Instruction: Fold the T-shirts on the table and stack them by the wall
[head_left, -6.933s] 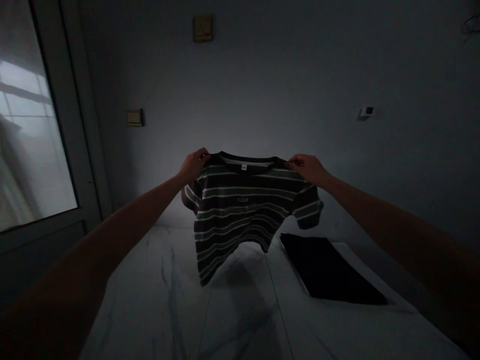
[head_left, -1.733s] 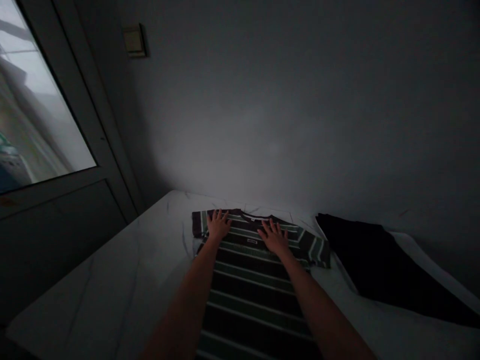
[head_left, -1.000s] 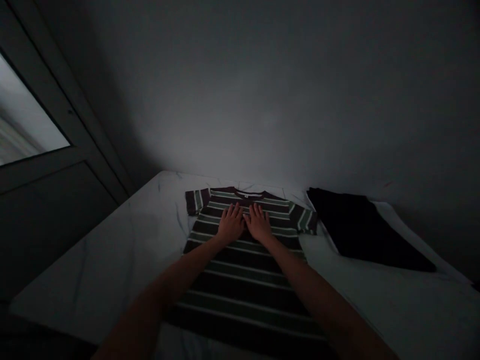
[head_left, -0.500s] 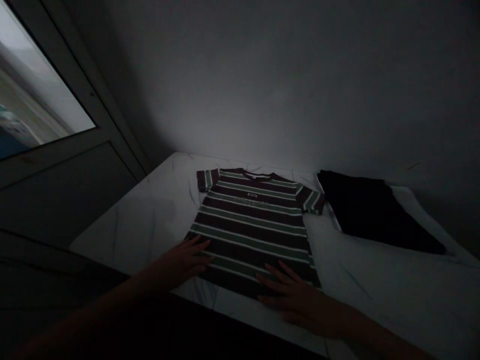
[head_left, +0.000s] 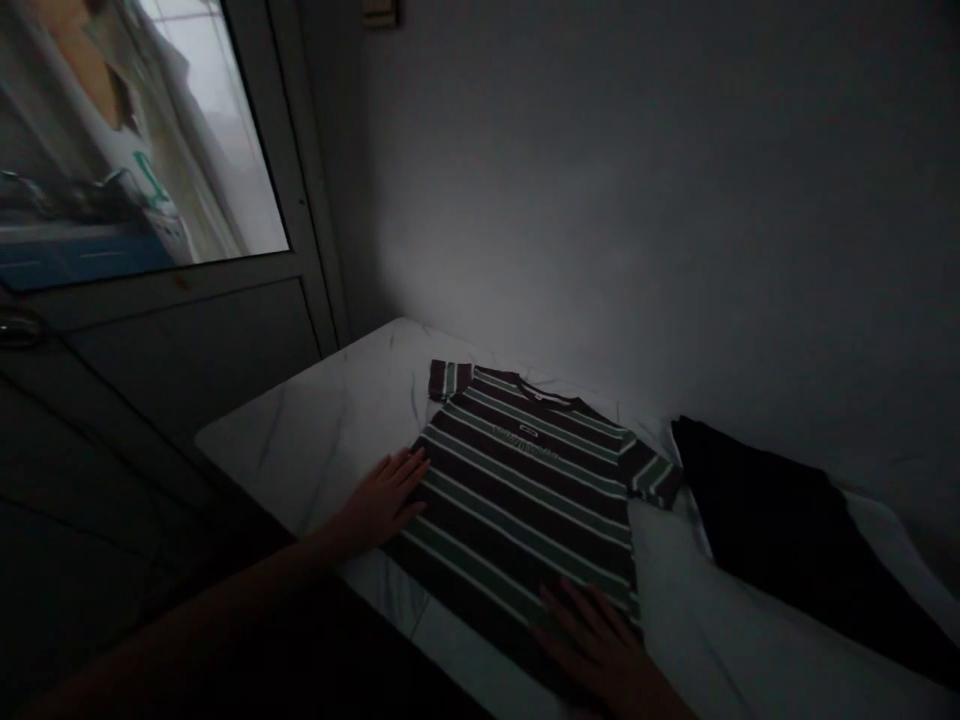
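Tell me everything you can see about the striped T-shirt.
The T-shirt is short-sleeved, of soft-looking fabric, dark with green and white stripes, with a round collar and a small chest label. It lies flat and spread on a white veined surface. The left hand touches its side edge; the right hand rests on its hem.

My left hand (head_left: 379, 500) lies flat and open, fingers spread. My right hand (head_left: 589, 640) sits lower in view, also open and palm down, fingers slightly apart.
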